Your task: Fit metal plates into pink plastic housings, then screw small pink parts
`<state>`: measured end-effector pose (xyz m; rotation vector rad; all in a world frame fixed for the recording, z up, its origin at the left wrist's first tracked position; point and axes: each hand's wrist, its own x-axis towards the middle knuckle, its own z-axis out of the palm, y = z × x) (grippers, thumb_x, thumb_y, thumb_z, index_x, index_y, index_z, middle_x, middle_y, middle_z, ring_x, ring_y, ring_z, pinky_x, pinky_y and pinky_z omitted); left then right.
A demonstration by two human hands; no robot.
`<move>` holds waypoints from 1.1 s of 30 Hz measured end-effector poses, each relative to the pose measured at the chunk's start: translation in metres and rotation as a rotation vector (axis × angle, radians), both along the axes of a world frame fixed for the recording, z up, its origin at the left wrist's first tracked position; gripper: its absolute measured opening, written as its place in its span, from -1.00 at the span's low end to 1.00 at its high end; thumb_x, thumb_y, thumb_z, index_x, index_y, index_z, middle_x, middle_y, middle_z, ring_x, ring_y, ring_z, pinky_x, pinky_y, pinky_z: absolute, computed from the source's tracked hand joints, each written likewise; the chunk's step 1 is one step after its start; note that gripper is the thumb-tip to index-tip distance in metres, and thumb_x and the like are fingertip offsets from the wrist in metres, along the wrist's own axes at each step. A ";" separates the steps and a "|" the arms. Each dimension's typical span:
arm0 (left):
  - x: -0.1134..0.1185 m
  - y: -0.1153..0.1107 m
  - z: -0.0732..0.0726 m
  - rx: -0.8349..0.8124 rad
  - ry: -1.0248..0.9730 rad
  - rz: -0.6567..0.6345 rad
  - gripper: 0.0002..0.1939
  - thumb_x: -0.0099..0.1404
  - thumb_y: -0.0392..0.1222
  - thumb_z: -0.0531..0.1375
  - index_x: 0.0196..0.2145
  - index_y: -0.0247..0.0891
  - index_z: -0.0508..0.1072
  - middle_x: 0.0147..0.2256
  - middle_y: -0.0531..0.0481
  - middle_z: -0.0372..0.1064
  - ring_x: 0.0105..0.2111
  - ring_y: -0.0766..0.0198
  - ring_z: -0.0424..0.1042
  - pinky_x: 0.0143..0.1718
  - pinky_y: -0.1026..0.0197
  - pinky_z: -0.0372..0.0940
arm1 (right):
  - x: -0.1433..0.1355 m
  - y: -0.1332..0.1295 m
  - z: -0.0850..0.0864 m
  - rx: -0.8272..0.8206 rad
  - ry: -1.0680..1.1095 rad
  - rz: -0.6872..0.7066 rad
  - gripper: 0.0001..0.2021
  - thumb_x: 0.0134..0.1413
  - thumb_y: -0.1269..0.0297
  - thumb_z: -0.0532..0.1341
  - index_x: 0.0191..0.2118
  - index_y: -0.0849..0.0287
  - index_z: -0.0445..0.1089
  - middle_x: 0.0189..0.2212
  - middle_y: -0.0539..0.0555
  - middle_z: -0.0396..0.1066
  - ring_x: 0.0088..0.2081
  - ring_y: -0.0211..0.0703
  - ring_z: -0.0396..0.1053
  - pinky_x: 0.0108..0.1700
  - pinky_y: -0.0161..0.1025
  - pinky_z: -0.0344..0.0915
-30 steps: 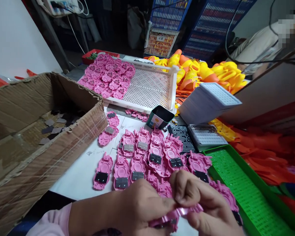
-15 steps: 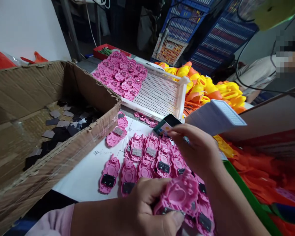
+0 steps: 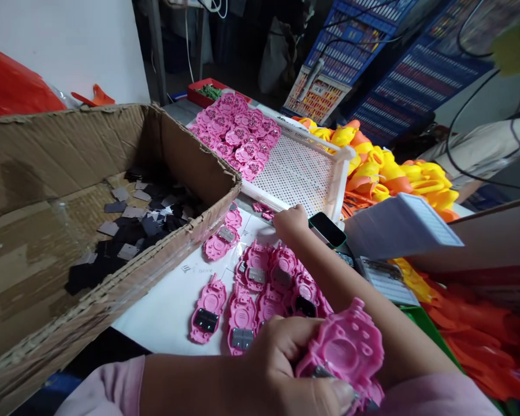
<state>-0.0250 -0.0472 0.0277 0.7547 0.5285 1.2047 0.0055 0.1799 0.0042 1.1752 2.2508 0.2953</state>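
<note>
My left hand (image 3: 303, 370) is closed around a pink plastic toy casing (image 3: 349, 349), its thumb pressed on the lower edge near a grey metal piece. The casing has a round recess and a short stub on top. My right arm stretches forward across the table. At its end my right hand (image 3: 291, 224) is bent down with fingers drawn together, close to a few small pink parts (image 3: 264, 211); its fingertips are mostly hidden. Several pink casings (image 3: 242, 315) with grey or black plates lie in rows on the white sheet (image 3: 164, 315). A smartphone (image 3: 328, 230) lies right of my right hand.
A cardboard box (image 3: 190, 237) with dark and grey flat pieces stands left. Behind, a white perforated tray (image 3: 305, 167) bears pink flower-shaped parts (image 3: 238, 130). Yellow-orange parts (image 3: 372, 164) are piled right of it, near a white box (image 3: 398, 228). Someone's sleeve shows at far right.
My right hand has moved from over the smartphone to the small pink parts. My left hand still holds the casing, now farther right in view. The view has shifted left.
</note>
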 end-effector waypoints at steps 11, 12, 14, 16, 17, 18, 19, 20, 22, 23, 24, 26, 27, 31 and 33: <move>0.002 0.001 -0.005 0.006 -0.010 0.053 -0.83 0.12 -0.16 0.20 -0.44 -0.30 0.31 -0.49 0.04 0.16 -0.49 0.38 0.13 -0.43 0.30 0.14 | 0.005 0.002 0.006 -0.005 0.247 -0.081 -0.69 0.17 0.18 0.18 -0.03 0.25 0.33 -0.06 0.14 0.37 -0.08 -0.11 0.38 -0.05 -0.02 0.36; 0.003 0.001 -0.005 0.001 -0.004 0.064 -0.81 0.13 -0.13 0.21 -0.44 -0.31 0.32 -0.50 0.04 0.16 -0.49 0.38 0.14 -0.43 0.29 0.15 | 0.007 -0.003 0.014 0.005 0.310 -0.085 -0.70 0.18 0.18 0.17 -0.06 0.26 0.34 -0.09 0.14 0.39 -0.09 -0.11 0.39 -0.04 -0.02 0.35; 0.005 0.001 -0.008 -0.011 0.001 0.119 -0.77 0.13 -0.08 0.24 -0.43 -0.32 0.37 -0.50 0.04 0.18 -0.49 0.37 0.15 -0.42 0.30 0.17 | 0.019 -0.017 0.032 0.030 0.461 -0.104 -0.73 0.21 0.17 0.13 -0.15 0.30 0.38 -0.19 0.17 0.44 -0.13 -0.09 0.41 -0.06 -0.03 0.35; 0.007 0.001 -0.012 -0.048 -0.018 0.190 -0.74 0.13 -0.05 0.27 -0.36 -0.31 0.43 -0.47 0.03 0.23 -0.47 0.37 0.18 -0.40 0.31 0.20 | 0.041 -0.038 0.049 0.041 0.624 -0.135 -0.69 0.25 0.14 0.04 -0.23 0.30 0.38 -0.30 0.21 0.47 -0.21 -0.09 0.44 -0.15 -0.11 0.37; 0.008 0.001 -0.015 -0.074 -0.035 0.216 -0.73 0.14 -0.04 0.28 -0.30 -0.30 0.46 -0.45 0.02 0.27 -0.46 0.37 0.21 -0.39 0.32 0.22 | 0.055 -0.050 0.055 0.024 0.715 -0.152 -0.66 0.26 0.10 0.01 -0.24 0.28 0.37 -0.35 0.19 0.48 -0.27 -0.13 0.45 -0.22 -0.18 0.38; 0.009 0.001 -0.018 -0.094 -0.051 0.237 -0.72 0.15 -0.05 0.28 -0.24 -0.27 0.47 -0.42 0.02 0.31 -0.45 0.38 0.23 -0.38 0.32 0.23 | 0.071 -0.064 0.059 -0.005 0.810 -0.162 -0.64 0.28 0.07 -0.03 -0.24 0.24 0.35 -0.37 0.15 0.49 -0.32 -0.20 0.46 -0.28 -0.25 0.38; 0.010 0.001 -0.020 -0.112 -0.057 0.256 -0.70 0.16 -0.06 0.28 -0.17 -0.23 0.47 -0.39 0.02 0.35 -0.44 0.37 0.26 -0.35 0.32 0.26 | 0.087 -0.079 0.060 -0.055 0.947 -0.168 -0.65 0.29 0.07 -0.06 -0.25 0.21 0.32 -0.39 0.11 0.49 -0.39 -0.26 0.45 -0.34 -0.30 0.38; 0.012 0.002 -0.021 -0.127 -0.050 0.265 -0.69 0.18 -0.09 0.27 -0.12 -0.20 0.46 -0.36 0.01 0.38 -0.41 0.36 0.30 -0.31 0.30 0.28 | 0.102 -0.094 0.058 -0.198 1.289 -0.187 -0.68 0.26 0.07 0.00 -0.32 0.21 0.31 -0.43 0.11 0.49 -0.45 -0.27 0.44 -0.39 -0.30 0.38; 0.015 0.006 -0.022 -0.139 0.002 0.266 -0.67 0.21 -0.13 0.25 -0.05 -0.18 0.44 -0.31 -0.01 0.44 -0.35 0.31 0.37 -0.21 0.24 0.31 | 0.126 -0.121 0.048 -0.382 1.777 -0.238 -0.75 0.12 0.08 0.19 -0.39 0.17 0.31 -0.50 0.04 0.47 -0.53 -0.30 0.39 -0.50 -0.35 0.34; 0.017 0.007 -0.021 -0.137 0.043 0.252 -0.65 0.22 -0.14 0.23 -0.03 -0.20 0.43 -0.28 -0.04 0.46 -0.31 0.26 0.40 -0.17 0.20 0.31 | 0.135 -0.133 0.041 -0.388 1.947 -0.255 -0.78 0.04 0.12 0.27 -0.41 0.16 0.32 -0.52 0.01 0.44 -0.54 -0.32 0.37 -0.54 -0.38 0.31; 0.019 0.009 -0.019 -0.125 0.088 0.228 -0.64 0.22 -0.14 0.23 -0.01 -0.22 0.42 -0.25 -0.07 0.47 -0.28 0.22 0.42 -0.14 0.17 0.31 | 0.141 -0.143 0.035 -0.344 2.049 -0.259 -0.80 -0.03 0.18 0.33 -0.43 0.15 0.35 -0.51 -0.01 0.43 -0.52 -0.32 0.37 -0.53 -0.39 0.31; 0.023 0.011 -0.016 -0.078 0.183 0.160 -0.61 0.23 -0.13 0.21 0.01 -0.26 0.40 -0.19 -0.13 0.47 -0.23 0.16 0.44 -0.10 0.12 0.31 | 0.146 -0.158 0.024 -0.174 2.101 -0.215 -0.86 -0.10 0.30 0.38 -0.42 0.13 0.40 -0.47 -0.02 0.41 -0.43 -0.31 0.38 -0.46 -0.38 0.36; 0.025 0.011 -0.014 -0.050 0.226 0.134 -0.60 0.23 -0.13 0.21 0.02 -0.27 0.38 -0.15 -0.15 0.46 -0.20 0.15 0.44 -0.07 0.11 0.31 | 0.147 -0.163 0.020 -0.092 2.069 -0.174 -0.88 -0.10 0.35 0.38 -0.40 0.12 0.43 -0.44 -0.01 0.41 -0.39 -0.29 0.39 -0.40 -0.36 0.39; 0.029 0.009 -0.017 -0.019 0.360 0.113 -0.61 0.27 -0.14 0.18 0.05 -0.25 0.33 -0.08 -0.14 0.42 -0.15 0.19 0.41 -0.05 0.18 0.29 | 0.150 -0.174 0.012 0.103 1.880 0.000 -0.82 -0.02 0.51 0.29 -0.27 0.12 0.47 -0.34 0.06 0.43 -0.31 -0.27 0.44 -0.31 -0.33 0.45; 0.029 0.007 -0.020 -0.044 0.402 0.109 -0.58 0.29 -0.12 0.18 0.07 -0.24 0.30 -0.06 -0.14 0.42 -0.13 0.19 0.41 -0.05 0.20 0.29 | 0.153 -0.177 0.010 0.173 1.846 0.081 -0.78 -0.01 0.55 0.25 -0.23 0.16 0.47 -0.32 0.09 0.44 -0.30 -0.25 0.47 -0.30 -0.33 0.47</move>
